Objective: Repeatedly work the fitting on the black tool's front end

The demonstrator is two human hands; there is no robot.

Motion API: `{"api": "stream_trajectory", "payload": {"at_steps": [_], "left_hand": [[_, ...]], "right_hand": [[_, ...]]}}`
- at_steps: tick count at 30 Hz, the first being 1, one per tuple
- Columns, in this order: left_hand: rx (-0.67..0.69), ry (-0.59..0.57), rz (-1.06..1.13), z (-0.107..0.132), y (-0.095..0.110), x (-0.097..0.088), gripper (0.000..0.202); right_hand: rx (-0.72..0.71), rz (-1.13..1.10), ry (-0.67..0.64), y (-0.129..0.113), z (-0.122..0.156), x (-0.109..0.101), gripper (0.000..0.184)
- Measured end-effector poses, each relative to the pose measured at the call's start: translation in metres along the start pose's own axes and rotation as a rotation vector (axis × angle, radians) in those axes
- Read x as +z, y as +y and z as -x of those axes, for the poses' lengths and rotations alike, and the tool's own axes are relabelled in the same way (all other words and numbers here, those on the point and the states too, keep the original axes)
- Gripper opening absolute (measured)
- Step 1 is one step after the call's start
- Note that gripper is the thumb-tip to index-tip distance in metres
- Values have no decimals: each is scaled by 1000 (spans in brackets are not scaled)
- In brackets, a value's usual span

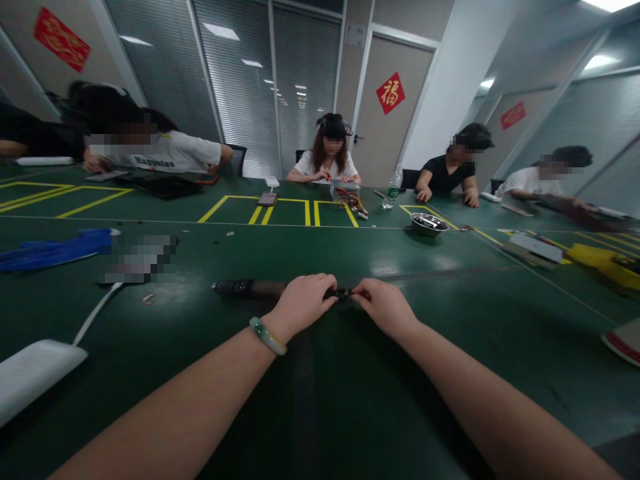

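A dark, rod-shaped tool (250,289) lies on the green table (320,393) in front of me, its free end pointing left. My left hand (303,305), with a pale green bangle on the wrist, is closed round the tool's right part. My right hand (383,307) pinches a small dark piece (345,293) at the tool's right tip. The two hands almost touch at that tip. What the small piece is I cannot make out.
A white box with a cable (35,370) lies at the near left, blue gloves (55,250) farther left. A metal bowl (429,223), a water bottle (393,187) and yellow items (605,261) stand beyond. Several other people sit at the far side.
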State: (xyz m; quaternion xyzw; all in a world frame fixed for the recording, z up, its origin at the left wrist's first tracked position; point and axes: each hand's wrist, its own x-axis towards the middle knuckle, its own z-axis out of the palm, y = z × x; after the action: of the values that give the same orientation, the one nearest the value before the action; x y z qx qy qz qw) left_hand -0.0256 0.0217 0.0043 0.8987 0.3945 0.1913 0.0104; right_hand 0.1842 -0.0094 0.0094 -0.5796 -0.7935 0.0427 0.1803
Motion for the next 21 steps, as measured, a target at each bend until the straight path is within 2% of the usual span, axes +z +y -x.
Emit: {"api": "stream_trajectory", "payload": {"at_steps": [3,8,21], "left_hand": [[23,-3,-5,-1,0,1,16],[33,-17,-13,-1,-1,1,16],[61,6,-18,-1,-3,4,14]], "right_hand": [[-42,-28,13,-2,-1,7,10],[-18,-67,18,-4,-2,15,10],[-32,-124,12,-5,-4,16,8]]}}
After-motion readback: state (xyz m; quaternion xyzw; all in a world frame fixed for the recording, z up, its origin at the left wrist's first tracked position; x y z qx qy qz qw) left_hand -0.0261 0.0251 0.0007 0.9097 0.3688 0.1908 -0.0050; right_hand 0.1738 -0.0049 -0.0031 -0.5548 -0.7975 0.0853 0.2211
